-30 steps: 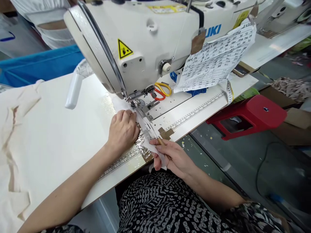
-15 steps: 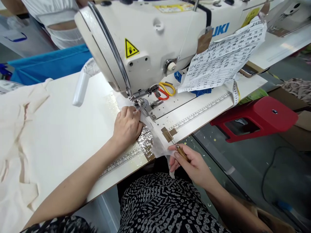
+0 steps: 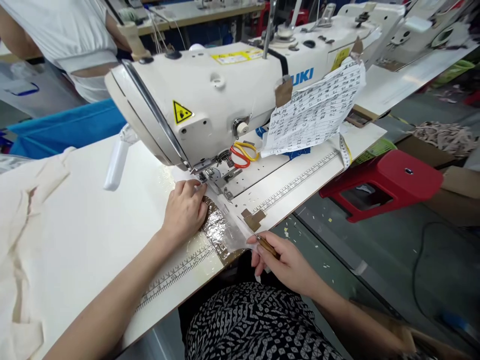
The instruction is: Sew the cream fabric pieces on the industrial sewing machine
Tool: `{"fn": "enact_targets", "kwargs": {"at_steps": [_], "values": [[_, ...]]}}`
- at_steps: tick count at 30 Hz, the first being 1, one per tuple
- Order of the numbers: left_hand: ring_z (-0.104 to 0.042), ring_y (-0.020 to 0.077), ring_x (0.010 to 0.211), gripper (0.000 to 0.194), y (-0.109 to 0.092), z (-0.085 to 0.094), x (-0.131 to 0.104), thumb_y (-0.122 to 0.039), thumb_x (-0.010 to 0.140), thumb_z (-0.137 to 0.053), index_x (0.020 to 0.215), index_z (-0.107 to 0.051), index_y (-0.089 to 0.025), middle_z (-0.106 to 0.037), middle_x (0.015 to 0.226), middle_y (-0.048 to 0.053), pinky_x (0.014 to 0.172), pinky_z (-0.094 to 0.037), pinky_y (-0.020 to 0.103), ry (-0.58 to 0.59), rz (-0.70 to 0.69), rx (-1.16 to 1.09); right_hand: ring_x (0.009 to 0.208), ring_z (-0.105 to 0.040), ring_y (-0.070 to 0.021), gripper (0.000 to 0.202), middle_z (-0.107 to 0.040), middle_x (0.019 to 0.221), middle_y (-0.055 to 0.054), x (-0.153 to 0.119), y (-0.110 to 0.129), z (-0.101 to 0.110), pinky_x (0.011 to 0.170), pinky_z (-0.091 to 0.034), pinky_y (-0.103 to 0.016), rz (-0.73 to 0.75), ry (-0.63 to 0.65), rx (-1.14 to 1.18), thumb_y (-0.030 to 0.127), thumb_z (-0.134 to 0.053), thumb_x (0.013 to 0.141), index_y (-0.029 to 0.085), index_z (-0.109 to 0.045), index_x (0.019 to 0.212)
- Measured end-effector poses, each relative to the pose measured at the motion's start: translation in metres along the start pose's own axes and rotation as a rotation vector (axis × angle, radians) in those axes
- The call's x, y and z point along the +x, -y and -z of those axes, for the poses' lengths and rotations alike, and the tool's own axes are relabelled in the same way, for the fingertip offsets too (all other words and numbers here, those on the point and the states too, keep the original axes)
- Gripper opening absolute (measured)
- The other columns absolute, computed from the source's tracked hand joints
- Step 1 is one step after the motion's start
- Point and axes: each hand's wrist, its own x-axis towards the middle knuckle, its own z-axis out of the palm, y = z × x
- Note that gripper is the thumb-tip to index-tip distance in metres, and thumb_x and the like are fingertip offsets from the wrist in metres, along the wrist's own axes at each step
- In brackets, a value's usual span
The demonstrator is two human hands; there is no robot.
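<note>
A sewing machine point(image 3: 180, 105) stands on the white table. My left hand point(image 3: 185, 207) lies close in front of its needle area, fingers curled together and pressing on a strip of thin, sheer white fabric point(image 3: 233, 232). The fabric runs from near the presser foot point(image 3: 204, 176) toward the table's front edge. By that edge, my right hand point(image 3: 287, 257) is closed around the wooden handle of an awl point(image 3: 267, 246), whose thin metal shaft points up-left over the fabric. The fabric's lower end is also at my right fingers. My left fingertips are partly hidden.
Red-and-yellow-handled scissors point(image 3: 243, 154) lie beside the machine. A handwritten paper sheet point(image 3: 311, 117) hangs from it. Cream fabric point(image 3: 22, 240) covers the table's left end. A red stool point(image 3: 386, 182) stands to the right. Another person in white point(image 3: 71, 40) is at the back left.
My view has tilted upward, showing more of the room behind the machine. Both hands keep nearly the same places at the fabric; the awl remains in my right hand.
</note>
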Motion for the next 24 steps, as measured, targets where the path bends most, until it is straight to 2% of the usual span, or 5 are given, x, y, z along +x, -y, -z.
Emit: {"fn": "enact_targets", "kwargs": {"at_steps": [7, 16, 20, 24], "values": [[-0.049, 0.0360, 0.131, 0.046, 0.000, 0.004, -0.004, -0.019, 0.097, -0.038, 0.134, -0.063, -0.009, -0.064, 0.136, 0.020, 0.104, -0.047, 0.053, -0.001, -0.012, 0.002, 0.065, -0.072, -0.0143, 0.042, -0.070, 0.084, -0.003, 0.007, 0.003, -0.006, 0.063, -0.058, -0.026, -0.023, 0.038, 0.062, 0.057, -0.052, 0.102, 0.017, -0.058, 0.114], [-0.051, 0.0364, 0.129, 0.046, -0.019, 0.006, -0.012, -0.016, 0.092, -0.042, 0.134, -0.061, -0.011, -0.062, 0.137, 0.020, 0.106, -0.044, 0.052, 0.012, -0.072, 0.005, 0.064, -0.072, -0.0145, 0.044, -0.070, 0.085, -0.003, 0.009, 0.006, -0.007, 0.063, -0.059, -0.026, -0.015, 0.040, 0.098, 0.060, -0.055, 0.101, 0.018, -0.057, 0.114], [-0.053, 0.0350, 0.126, 0.044, -0.023, 0.008, -0.013, -0.016, 0.093, -0.043, 0.132, -0.061, -0.009, -0.063, 0.134, 0.020, 0.107, -0.043, 0.050, 0.022, -0.095, 0.025, 0.064, -0.072, -0.0138, 0.041, -0.070, 0.086, -0.003, 0.014, 0.013, -0.009, 0.062, -0.059, -0.025, -0.019, 0.048, 0.090, 0.056, -0.055, 0.101, 0.018, -0.058, 0.114], [-0.053, 0.0356, 0.124, 0.042, -0.025, 0.010, -0.014, -0.015, 0.091, -0.044, 0.129, -0.062, -0.010, -0.063, 0.132, 0.020, 0.107, -0.043, 0.052, 0.035, -0.098, 0.013, 0.064, -0.073, -0.0138, 0.034, -0.072, 0.087, -0.004, 0.020, 0.020, -0.012, 0.062, -0.058, -0.024, -0.007, 0.044, 0.029, 0.049, -0.054, 0.102, 0.017, -0.058, 0.113]]}}
